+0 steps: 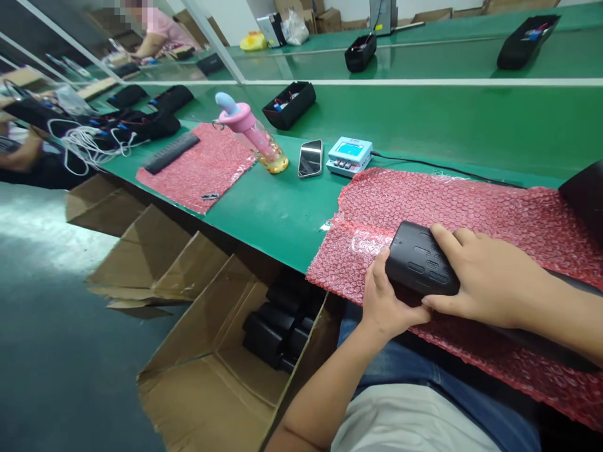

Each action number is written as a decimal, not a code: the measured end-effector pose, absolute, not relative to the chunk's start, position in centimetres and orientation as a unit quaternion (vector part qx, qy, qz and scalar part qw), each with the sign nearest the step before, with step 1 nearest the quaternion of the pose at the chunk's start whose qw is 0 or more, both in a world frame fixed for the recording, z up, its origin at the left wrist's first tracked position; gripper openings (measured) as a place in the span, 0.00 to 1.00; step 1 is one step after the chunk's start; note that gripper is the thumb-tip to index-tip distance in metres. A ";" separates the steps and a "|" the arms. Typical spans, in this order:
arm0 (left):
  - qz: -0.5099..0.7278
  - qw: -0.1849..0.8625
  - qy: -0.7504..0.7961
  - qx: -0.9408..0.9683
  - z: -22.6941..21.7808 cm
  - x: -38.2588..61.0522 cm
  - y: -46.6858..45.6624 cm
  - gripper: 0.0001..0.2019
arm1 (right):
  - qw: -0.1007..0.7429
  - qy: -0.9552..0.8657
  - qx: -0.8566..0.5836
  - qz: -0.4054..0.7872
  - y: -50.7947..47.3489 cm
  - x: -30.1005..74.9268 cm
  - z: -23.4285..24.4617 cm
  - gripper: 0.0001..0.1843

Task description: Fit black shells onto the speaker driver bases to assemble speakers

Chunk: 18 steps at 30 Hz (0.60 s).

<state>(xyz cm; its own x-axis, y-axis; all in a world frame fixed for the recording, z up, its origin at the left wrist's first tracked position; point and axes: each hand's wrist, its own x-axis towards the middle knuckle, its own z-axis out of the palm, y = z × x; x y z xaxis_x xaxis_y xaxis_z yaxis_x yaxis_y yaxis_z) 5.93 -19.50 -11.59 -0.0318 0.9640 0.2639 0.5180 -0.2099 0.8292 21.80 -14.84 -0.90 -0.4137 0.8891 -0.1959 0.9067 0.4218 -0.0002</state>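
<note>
A long black plastic casing lies on a sheet of red bubble wrap at the near edge of the green bench. My right hand is wrapped over its top near the left end. My left hand grips that same end from below and the side. The casing's rounded end, with oval slots, shows between the two hands; the remainder runs off right under my forearm.
A phone, a small blue tester with a cable, and a pink bottle stand behind. An open carton of black casings sits on the floor at left. Another red sheet and black trays lie further off; a person works far left.
</note>
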 end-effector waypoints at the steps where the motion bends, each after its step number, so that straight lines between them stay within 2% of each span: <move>1: 0.433 0.258 0.574 0.646 -11.6 5.9 -19.5 0.54 | 0.084 0.839 0.535 -0.055 -14.8 21.8 -0.9 0.48; 18: 0.419 0.283 0.580 0.638 -11.7 5.9 -19.5 0.55 | 0.082 0.840 0.534 -0.049 -14.8 21.8 -0.9 0.49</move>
